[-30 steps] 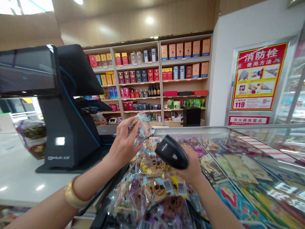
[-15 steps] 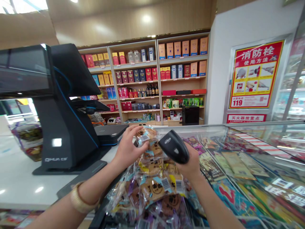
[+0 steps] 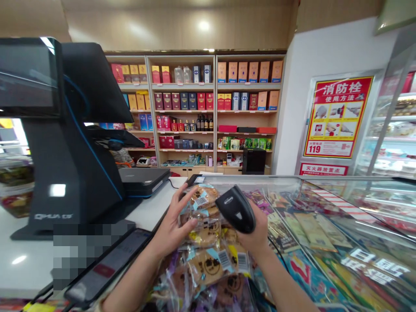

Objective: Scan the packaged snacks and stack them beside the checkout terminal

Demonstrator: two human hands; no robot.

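Observation:
My right hand (image 3: 256, 232) is wrapped round the handle of a black barcode scanner (image 3: 234, 209), whose head points up and left over a pile of snacks. At the pile's left edge, my left hand (image 3: 173, 225) has its fingers apart, beside a clear-wrapped round biscuit packet (image 3: 203, 196) with a barcode facing up. Whether the fingertips touch that packet I cannot tell. Below it lie several more wrapped biscuits (image 3: 206, 264), some with blue, yellow or purple printing. The near part of the pile reaches the bottom edge of the view between my forearms.
A black checkout terminal (image 3: 74, 173) stands left on the white counter. A phone-like device (image 3: 107, 268) lies before it, near my left forearm. To the right, a glass-topped case (image 3: 312, 247) holds flat snack bags. Shelves (image 3: 214, 119) of boxed goods line the back wall.
The view has shifted, bringing the phone-like device into sight. My left hand's fingers have drawn back and spread from the top packet, which lies on the pile. The scanner stays in my right hand.

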